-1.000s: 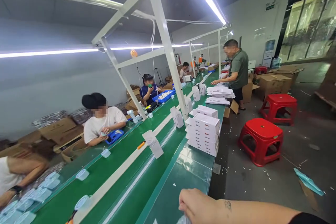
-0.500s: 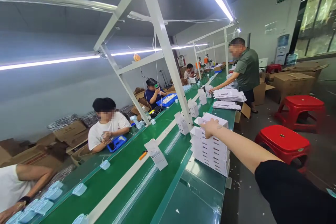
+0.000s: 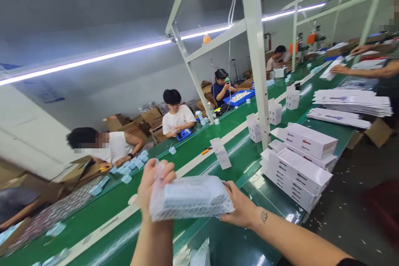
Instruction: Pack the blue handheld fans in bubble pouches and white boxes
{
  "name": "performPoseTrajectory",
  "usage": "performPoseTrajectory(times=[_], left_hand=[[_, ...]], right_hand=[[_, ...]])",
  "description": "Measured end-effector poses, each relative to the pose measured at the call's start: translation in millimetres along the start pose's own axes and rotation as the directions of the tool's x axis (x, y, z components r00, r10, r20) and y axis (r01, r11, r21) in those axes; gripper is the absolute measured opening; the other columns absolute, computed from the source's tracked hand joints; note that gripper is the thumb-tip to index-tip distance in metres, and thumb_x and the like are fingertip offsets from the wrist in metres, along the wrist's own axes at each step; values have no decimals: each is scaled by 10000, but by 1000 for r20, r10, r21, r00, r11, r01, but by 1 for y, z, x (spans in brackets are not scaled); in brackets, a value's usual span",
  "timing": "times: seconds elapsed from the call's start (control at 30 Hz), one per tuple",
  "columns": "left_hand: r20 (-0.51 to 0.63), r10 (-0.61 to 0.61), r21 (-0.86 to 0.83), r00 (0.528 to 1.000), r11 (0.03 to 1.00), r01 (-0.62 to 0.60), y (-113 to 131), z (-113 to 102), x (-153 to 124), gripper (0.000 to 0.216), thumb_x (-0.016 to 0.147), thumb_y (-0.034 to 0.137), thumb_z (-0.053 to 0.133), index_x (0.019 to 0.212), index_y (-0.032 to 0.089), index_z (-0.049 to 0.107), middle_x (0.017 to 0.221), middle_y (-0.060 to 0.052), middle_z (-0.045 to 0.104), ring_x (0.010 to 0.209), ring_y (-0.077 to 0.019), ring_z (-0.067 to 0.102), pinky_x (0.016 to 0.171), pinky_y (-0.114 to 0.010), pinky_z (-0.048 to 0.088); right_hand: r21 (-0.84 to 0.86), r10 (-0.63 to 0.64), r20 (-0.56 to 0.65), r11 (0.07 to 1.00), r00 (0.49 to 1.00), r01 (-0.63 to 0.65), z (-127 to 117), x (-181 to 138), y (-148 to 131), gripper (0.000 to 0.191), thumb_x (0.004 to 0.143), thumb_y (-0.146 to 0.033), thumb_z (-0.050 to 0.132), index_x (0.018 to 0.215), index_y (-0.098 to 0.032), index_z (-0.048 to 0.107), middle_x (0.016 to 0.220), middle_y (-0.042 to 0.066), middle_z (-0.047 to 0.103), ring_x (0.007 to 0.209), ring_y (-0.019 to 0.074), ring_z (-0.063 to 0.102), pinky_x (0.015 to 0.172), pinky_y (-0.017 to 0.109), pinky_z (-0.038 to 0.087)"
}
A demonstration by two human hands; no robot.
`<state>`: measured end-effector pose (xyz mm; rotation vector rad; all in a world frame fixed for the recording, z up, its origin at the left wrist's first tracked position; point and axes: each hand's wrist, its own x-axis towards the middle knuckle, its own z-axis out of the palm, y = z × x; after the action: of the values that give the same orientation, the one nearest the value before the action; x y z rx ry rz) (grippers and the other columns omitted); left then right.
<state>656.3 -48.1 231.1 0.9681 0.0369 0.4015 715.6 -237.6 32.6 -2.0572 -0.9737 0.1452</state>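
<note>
Bubble-wrapped packet (image 3: 190, 197) gripped endwise, the left hand (image 3: 152, 185) and right hand (image 3: 240, 210) with fingers curled around it. Its slick wrap could slip free.

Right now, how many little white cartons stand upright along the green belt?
4. First carton beyond the bubble-wrapped packet, second carton beside the white post, third carton and fourth carton farther along. More may be hidden beyond.

I pulled my right grip (image 3: 241, 210) back from the stack of white boxes (image 3: 299, 166), where it had rested half a second before. My left grip (image 3: 152, 183) came into view, and both closed on a bubble-wrapped packet (image 3: 190, 197), raised over the tabletop (image 3: 193, 153). My view swung left.
</note>
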Motion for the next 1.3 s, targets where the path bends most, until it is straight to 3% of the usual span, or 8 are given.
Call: performPoseTrajectory(times=[0.17,0.3,0.5,0.73,0.9,1.07,1.13,1.3], left_hand=[[-265,-42,416,963,896,154,-59,-32,10,328,665,253,606,857,265,340,515,139,315,383,-40,284,399,-140,205],[-303,-107,556,947,787,267,-85,-46,-13,169,721,219,449,863,253,364,481,141,295,381,-41,310,426,-143,191],[-244,-322,790,915,481,380,-75,-28,-20,210,672,105,446,807,204,573,410,107,386,366,-86,342,425,-198,199],[-208,-81,948,975,230,222,-99,-14,-5,227,729,26,431,655,208,545,551,53,462,551,-130,412,573,-254,293],[-143,-54,967,988,207,151,-95,-18,-19,180,831,146,440,837,191,614,709,5,546,693,-166,526,672,-281,412],[235,-242,968,942,145,-204,-83,-42,-63,474,777,346,679,1216,215,557,1274,-114,512,1212,-264,479,1028,-418,403],[260,-362,962,895,16,-273,-78,-46,-77,492,789,250,647,1260,213,509,1359,-130,462,1275,-262,435,1073,-433,374],[-4,-545,832,839,-467,-299,-81,-14,-85,301,817,82,474,1084,157,591,1125,-124,642,1025,-275,584,904,-412,480]], right_hand=[[51,127,110,990,986,-133,73,-19,24,896,558,-160,809,1370,-156,430,1353,175,460,1270,367,470,1098,482,392],[55,159,94,985,983,-165,82,-31,38,1056,530,-170,847,1450,-154,327,1415,210,418,1334,390,407,1151,489,340],[38,124,111,991,986,-129,87,-45,46,985,589,-157,798,1451,-200,322,1409,160,428,1330,359,413,1138,492,351],[-40,110,80,993,991,-107,92,-55,43,898,613,-184,803,1408,-182,385,1327,161,470,1253,375,469,1084,521,394],[35,117,70,992,991,-120,79,-55,30,777,744,-350,721,1410,-191,353,1260,137,493,1176,327,515,983,479,465],[104,127,60,986,990,-133,69,-57,23,515,830,-353,625,1290,-192,456,1192,117,518,1117,286,543,942,438,477],[102,128,88,985,988,-136,70,-58,24,477,815,-342,643,1239,-187,490,1171,115,531,1102,286,555,943,441,477],[56,171,171,982,970,-183,82,-55,27,538,767,-361,689,1253,-211,517,1233,132,537,1132,339,568,968,484,475]])
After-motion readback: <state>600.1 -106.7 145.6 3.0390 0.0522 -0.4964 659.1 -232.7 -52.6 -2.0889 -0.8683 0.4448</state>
